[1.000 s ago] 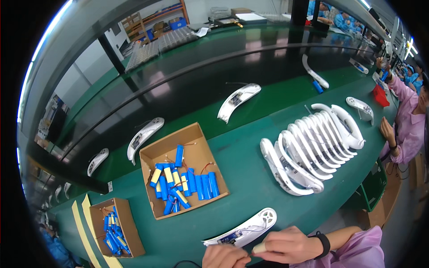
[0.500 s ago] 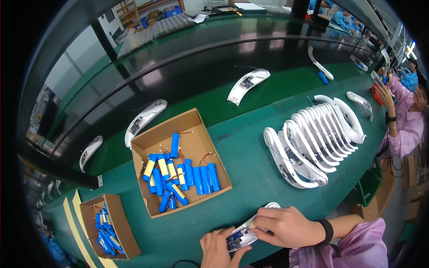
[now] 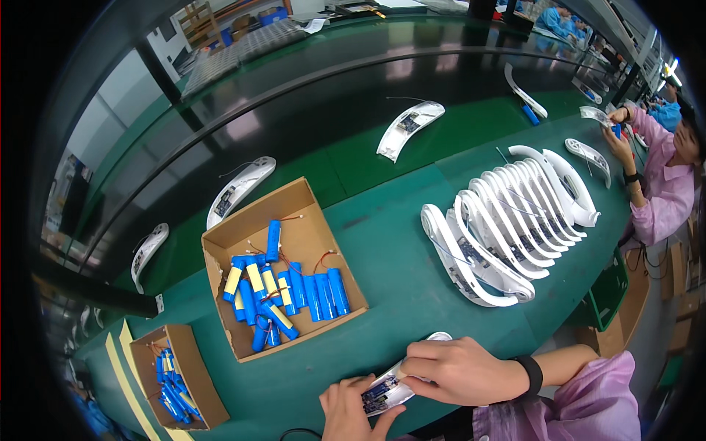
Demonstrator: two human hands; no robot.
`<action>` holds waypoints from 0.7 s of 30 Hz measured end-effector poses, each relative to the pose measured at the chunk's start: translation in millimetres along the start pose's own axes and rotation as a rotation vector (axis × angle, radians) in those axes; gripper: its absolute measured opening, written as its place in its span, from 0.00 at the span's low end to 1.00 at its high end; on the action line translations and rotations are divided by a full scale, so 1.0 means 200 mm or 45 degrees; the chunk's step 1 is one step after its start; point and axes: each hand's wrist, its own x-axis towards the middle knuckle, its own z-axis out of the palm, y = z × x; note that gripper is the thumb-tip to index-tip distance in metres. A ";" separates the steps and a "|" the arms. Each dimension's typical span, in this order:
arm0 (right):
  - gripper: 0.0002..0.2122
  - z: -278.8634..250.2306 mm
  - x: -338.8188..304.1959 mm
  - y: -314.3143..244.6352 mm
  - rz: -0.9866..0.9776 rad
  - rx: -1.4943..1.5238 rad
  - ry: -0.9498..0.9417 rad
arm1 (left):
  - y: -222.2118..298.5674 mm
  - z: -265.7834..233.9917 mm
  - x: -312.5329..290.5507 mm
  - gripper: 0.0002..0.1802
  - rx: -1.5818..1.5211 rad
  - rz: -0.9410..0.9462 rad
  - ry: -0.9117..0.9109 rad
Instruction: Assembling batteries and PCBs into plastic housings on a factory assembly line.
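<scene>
Casing (image 3: 401,395) under two hands by the near edge of the green surface (image 3: 390,272)

The left hand (image 3: 346,408) grips the casing's near-left end, fingers along one long side and thumb against the other. The right hand (image 3: 456,371) lies over the upper part, fingers bent, their tips on the casing just beside the circuit board (image 3: 376,395); whether they pinch something small cannot be told. The long axis slants from near left to far right, so the board shows between the hands, and both touch the casing.

Farther out, a cardboard box (image 3: 309,220) of blue battery packs (image 3: 323,295) stands to the left, and a row of white casings (image 3: 515,220) toward the surface's right end.

The right hand hides the casing's middle; only a sliver of its rounded far end shows. The left wrist is cut off at the view's lower edge.
</scene>
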 end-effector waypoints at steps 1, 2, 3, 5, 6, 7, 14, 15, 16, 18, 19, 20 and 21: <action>0.06 0.01 0.00 0.01 0.002 0.001 0.005 | 0.01 -0.01 0.01 0.34 -0.004 -0.047 -0.032; 0.06 0.01 0.00 0.01 0.001 -0.009 0.017 | 0.02 -0.02 0.02 0.34 -0.002 -0.043 -0.035; 0.06 0.01 0.00 0.02 0.004 -0.025 0.029 | 0.04 -0.04 0.04 0.31 -0.009 -0.069 -0.048; 0.05 0.01 -0.02 0.03 -0.006 -0.022 0.069 | 0.08 -0.08 0.09 0.28 -0.025 -0.074 -0.066; 0.05 0.02 -0.03 0.03 -0.023 -0.015 0.103 | 0.10 -0.10 0.13 0.24 -0.063 -0.197 -0.144; 0.05 0.03 -0.05 0.04 -0.007 -0.054 0.114 | 0.12 -0.10 0.16 0.20 -0.107 -0.303 -0.229; 0.05 0.09 -0.10 0.12 -0.059 0.121 0.156 | 0.18 -0.01 0.26 0.13 -0.074 -0.333 -0.366; 0.05 0.09 -0.11 0.13 -0.077 0.126 0.177 | 0.20 -0.02 0.29 0.12 -0.014 -0.402 -0.417; 0.04 0.09 -0.12 0.16 -0.105 0.120 0.196 | 0.21 0.00 0.32 0.12 -0.005 -0.369 -0.426; 0.04 0.10 -0.14 0.18 -0.097 0.094 0.226 | 0.23 0.02 0.35 0.13 0.070 -0.420 -0.471; 0.04 0.10 -0.15 0.19 -0.096 0.087 0.231 | 0.23 0.04 0.36 0.14 0.077 -0.393 -0.473; 0.06 0.10 -0.16 0.19 -0.101 0.104 0.245 | 0.22 0.05 0.37 0.14 0.091 -0.393 -0.467; 0.06 0.09 -0.16 0.20 -0.112 0.111 0.255 | 0.22 0.05 0.38 0.14 0.062 -0.362 -0.488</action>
